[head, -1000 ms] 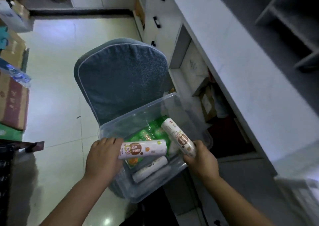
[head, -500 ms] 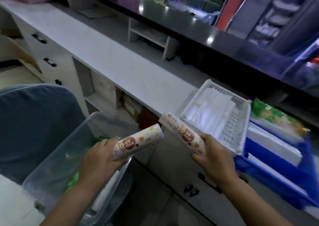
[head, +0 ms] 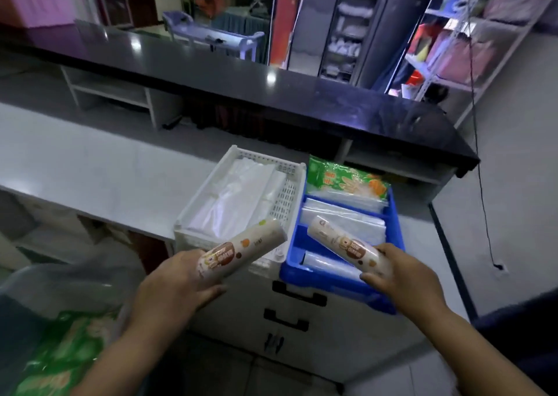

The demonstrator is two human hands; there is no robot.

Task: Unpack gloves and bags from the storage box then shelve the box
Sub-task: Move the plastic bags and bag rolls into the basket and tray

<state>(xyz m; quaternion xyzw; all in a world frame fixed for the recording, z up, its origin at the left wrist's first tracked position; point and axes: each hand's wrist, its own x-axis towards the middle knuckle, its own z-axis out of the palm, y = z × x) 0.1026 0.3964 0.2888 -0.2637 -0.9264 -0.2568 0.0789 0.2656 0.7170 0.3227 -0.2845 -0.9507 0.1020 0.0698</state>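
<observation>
Head view looks down on two bare hands, each closed around a roll of bags in front of a blue tray [head: 392,214] on the pale counter [head: 75,166]. Nearer than the tray's left front corner, the left hand [head: 175,287] wraps the lower end of the left roll [head: 241,252], whose free end tilts up over the white basket [head: 238,157] just beside the tray. The right hand [head: 401,278] grips the near end of the right roll [head: 344,249], which slants up and left over the tray's front compartment; whether it touches the tray cannot be told. Both rolls are cream cylinders with brown and orange printed labels. At the tray's far end lies a green glove pack [head: 344,181], with clear bags behind the right roll. Well left of the tray and lower, the clear storage box [head: 69,281] holds green packets [head: 60,359].
</observation>
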